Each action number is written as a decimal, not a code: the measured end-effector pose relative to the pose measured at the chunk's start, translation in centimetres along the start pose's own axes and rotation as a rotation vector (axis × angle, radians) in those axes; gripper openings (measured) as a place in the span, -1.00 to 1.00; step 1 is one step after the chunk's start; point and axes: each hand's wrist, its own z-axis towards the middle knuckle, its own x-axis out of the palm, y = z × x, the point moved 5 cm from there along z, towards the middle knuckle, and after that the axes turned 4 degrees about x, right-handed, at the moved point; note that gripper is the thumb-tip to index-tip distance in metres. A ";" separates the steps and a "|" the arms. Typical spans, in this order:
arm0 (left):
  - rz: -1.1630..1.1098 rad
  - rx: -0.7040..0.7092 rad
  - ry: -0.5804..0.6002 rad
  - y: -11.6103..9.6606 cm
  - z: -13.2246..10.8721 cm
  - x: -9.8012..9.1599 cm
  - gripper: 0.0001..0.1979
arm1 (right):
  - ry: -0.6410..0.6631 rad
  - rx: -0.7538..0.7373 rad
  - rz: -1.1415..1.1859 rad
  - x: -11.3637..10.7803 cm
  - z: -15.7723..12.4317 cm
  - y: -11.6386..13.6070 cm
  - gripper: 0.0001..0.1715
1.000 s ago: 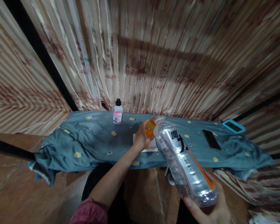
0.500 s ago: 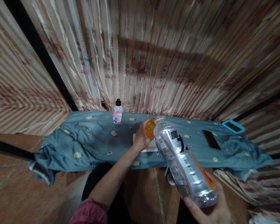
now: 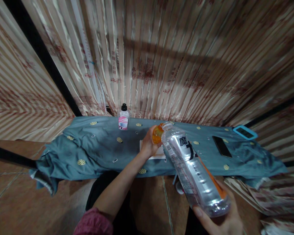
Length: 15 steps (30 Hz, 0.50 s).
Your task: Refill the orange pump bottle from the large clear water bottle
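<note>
My right hand is closed round the base of a large clear drink bottle with a silver, black and orange label. The bottle is tilted, its neck up and to the left, its base low and close to me. At its mouth, my left hand grips a small orange see-through cup. Cup and bottle mouth overlap in this view; I cannot tell whether they touch. No liquid stream can be made out. Below my left hand lies a white pad or box, partly covered by the hand and bottle.
A blue-green cloth covers the narrow table. On it stand a black-capped bottle with a pink label, a black phone and a blue-framed device. A striped curtain hangs close behind; black poles flank the table.
</note>
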 end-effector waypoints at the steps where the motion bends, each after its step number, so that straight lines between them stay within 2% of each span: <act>1: -0.003 0.000 -0.002 -0.1 0.0 -0.1 -0.24 | -0.002 -0.004 -0.002 0.0 0.0 0.0 -0.03; 15: -0.015 -0.011 0.013 -0.6 0.0 -0.4 -0.24 | -0.015 -0.045 -0.066 -0.2 0.2 0.1 0.14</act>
